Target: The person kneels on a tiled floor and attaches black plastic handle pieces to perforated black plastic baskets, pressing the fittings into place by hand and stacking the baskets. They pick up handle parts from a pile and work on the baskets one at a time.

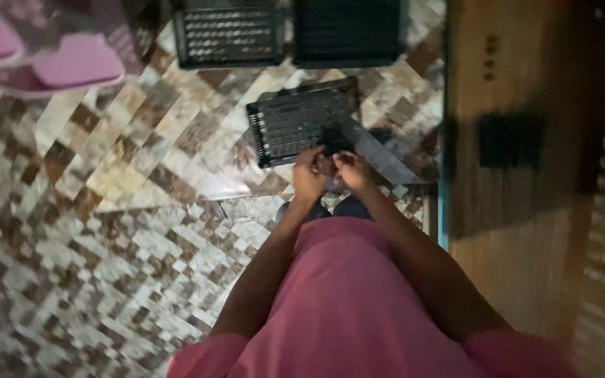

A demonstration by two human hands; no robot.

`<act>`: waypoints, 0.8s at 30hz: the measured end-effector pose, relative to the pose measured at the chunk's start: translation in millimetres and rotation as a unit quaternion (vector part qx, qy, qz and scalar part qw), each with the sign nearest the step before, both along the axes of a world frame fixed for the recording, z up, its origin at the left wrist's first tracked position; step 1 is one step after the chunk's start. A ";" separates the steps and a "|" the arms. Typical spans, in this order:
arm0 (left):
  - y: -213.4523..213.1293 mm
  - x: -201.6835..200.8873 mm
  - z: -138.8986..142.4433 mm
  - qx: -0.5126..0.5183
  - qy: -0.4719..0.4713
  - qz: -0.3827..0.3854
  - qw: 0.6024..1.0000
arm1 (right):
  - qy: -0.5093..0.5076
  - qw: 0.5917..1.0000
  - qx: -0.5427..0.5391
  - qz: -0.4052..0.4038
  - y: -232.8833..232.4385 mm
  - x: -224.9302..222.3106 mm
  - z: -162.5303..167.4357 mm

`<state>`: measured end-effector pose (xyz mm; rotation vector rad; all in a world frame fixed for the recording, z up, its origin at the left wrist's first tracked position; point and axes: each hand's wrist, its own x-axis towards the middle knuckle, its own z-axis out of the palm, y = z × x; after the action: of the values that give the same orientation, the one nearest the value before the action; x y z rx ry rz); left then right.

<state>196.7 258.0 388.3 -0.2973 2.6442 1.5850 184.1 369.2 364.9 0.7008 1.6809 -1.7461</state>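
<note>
My left hand (pixel 309 175) and my right hand (pixel 352 170) meet in front of me, both closed on a small dark object (pixel 333 142) held between them. Motion blur hides what that object is. Just beyond the hands a black slotted tray (pixel 295 122) lies tilted on the patterned tile floor (pixel 106 231). My pink garment (pixel 344 301) fills the lower middle of the view, and a dark shoe tip shows below the hands.
Two more black slotted trays (pixel 229 31) (pixel 348 31) lie at the top. A pink plastic stool or chair (pixel 71 59) stands at the upper left. A wooden panel (pixel 505 140) with a dark fitting (pixel 511 138) rises at the right.
</note>
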 end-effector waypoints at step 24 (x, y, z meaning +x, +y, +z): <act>356.9 33.2 17.0 -0.037 -0.268 -0.384 0.883 | 0.050 0.874 0.479 -0.067 330.2 72.7 62.9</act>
<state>229.9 615.0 405.2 0.2600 1.9946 0.9576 256.8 699.4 427.9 1.1662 2.6226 -0.9227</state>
